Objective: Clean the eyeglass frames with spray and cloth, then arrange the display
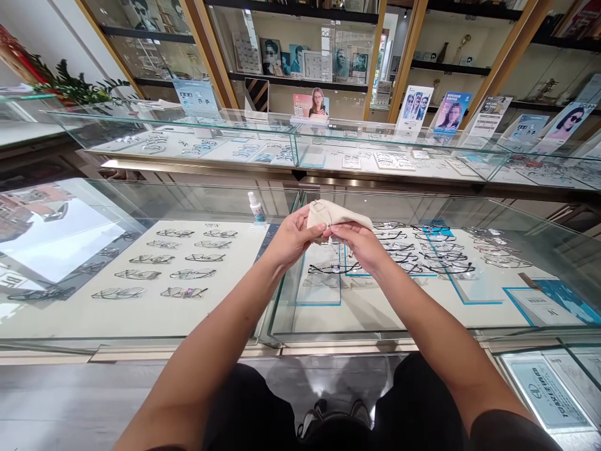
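My left hand point(292, 238) and my right hand point(359, 245) meet above a glass display counter point(282, 326). Both pinch a beige cleaning cloth point(335, 215) bunched between their fingers. The cloth seems wrapped round something small, perhaps part of a pair of glasses, but I cannot make it out. Directly under my hands, a dark-framed pair of glasses point(334, 268) shows inside or on the case. A small white spray bottle point(256, 208) stands on the glass just left of my left hand.
Rows of eyeglass frames point(169, 263) lie inside the left case, and more frames point(436, 250) on the right. A second glass counter point(300, 147) with leaflets and posters stands behind. Shelves line the back wall. A plant point(79, 88) sits at far left.
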The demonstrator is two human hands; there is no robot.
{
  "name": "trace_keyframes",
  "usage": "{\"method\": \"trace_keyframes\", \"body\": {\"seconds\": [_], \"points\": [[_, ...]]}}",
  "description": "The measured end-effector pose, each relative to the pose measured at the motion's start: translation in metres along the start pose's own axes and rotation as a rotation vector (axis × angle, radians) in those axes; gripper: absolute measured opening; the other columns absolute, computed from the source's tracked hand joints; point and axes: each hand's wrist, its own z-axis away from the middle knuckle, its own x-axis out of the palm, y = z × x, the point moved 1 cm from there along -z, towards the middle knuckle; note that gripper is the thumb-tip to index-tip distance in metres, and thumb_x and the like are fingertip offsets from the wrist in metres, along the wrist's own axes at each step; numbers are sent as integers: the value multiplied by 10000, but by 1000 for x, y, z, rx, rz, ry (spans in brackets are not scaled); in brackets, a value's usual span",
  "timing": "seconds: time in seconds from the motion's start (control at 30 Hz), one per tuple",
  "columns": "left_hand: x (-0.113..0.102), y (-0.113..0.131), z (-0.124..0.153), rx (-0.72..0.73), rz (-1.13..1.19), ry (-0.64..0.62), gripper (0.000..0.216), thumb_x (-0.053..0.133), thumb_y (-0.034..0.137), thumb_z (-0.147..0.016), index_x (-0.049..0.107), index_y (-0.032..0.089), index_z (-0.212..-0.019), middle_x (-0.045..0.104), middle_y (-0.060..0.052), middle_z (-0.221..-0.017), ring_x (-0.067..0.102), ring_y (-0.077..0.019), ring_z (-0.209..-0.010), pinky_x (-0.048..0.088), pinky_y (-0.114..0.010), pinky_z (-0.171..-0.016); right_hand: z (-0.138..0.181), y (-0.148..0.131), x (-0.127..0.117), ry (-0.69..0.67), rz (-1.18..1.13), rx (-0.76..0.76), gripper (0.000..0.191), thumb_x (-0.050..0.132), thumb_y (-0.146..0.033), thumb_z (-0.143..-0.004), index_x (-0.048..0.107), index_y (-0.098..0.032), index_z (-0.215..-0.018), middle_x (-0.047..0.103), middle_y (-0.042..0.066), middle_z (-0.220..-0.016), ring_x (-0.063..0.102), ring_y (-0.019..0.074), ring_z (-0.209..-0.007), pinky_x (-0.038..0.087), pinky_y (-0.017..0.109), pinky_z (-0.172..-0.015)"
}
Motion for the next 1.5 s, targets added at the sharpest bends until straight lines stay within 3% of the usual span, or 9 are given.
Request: {"method": "trace_keyframes", "body": {"seconds": [0.43,0.53,0.7,0.87,1.0,1.13,1.2,1.37,1.5], "points": [[5,-7,-2,71,-38,103,514,841,647,-864,672,170,-769,577,14,-567,498,-98,-490,425,-238,-527,8,1,13,3,203,11,202,775,-425,-808,854,-243,-769,827,25,-906,715,247,-1013,519,392,-1010],[-1,-3,-3,18,-17,46,497,870,629,-840,705,160,-828,646,-15,-628,602,-138,-573,524,-267,-605,5,-1,8,12,159,-1,215,771,-427,-811,845,-235,-749,816,26,-879,693,232,-959,515,370,-941],[-7,3,-2,-35,-6,-78,515,999,370,-743,752,143,-1134,778,-70,-925,716,-159,-800,579,-267,-760,-1,-2,-2,11,35,14,217,792,-417,-801,839,-213,-746,798,36,-819,670,217,-883,511,366,-893],[-3,-2,-2,29,-32,-28,455,997,357,-748,742,145,-1060,711,-13,-728,621,-108,-626,503,-227,-647,3,-2,4,-23,62,-10,225,815,-442,-798,845,-220,-780,821,45,-889,706,233,-963,523,382,-957],[2,-4,0,94,-66,54,441,968,495,-771,720,155,-903,659,5,-646,546,-91,-518,434,-227,-547,7,-1,12,-41,171,-2,257,812,-478,-804,840,-223,-786,822,42,-926,710,239,-1011,515,389,-1004],[4,-4,2,106,-79,115,555,796,688,-888,643,176,-739,584,11,-563,495,-91,-465,409,-237,-509,10,-2,14,-78,231,-26,238,810,-466,-835,856,-233,-818,821,34,-929,711,251,-1021,507,401,-1011],[2,-4,1,84,-69,103,558,765,700,-909,649,176,-752,592,2,-573,535,-108,-494,434,-242,-526,8,-3,12,-77,211,-39,234,808,-461,-837,853,-234,-806,818,33,-907,707,252,-1004,509,404,-996],[-2,-2,-1,37,-5,37,521,970,527,-755,735,143,-1016,721,-37,-768,672,-154,-682,545,-270,-676,1,-5,0,-34,84,-45,299,812,-517,-836,840,-223,-792,815,46,-909,695,247,-1015,503,403,-1035],[4,-1,0,64,-24,17,499,1004,422,-729,729,153,-1046,692,-4,-717,608,-111,-605,492,-234,-621,1,1,0,-58,83,-24,340,840,-561,-810,841,-221,-812,817,55,-935,696,247,-1024,507,399,-1029]]}}
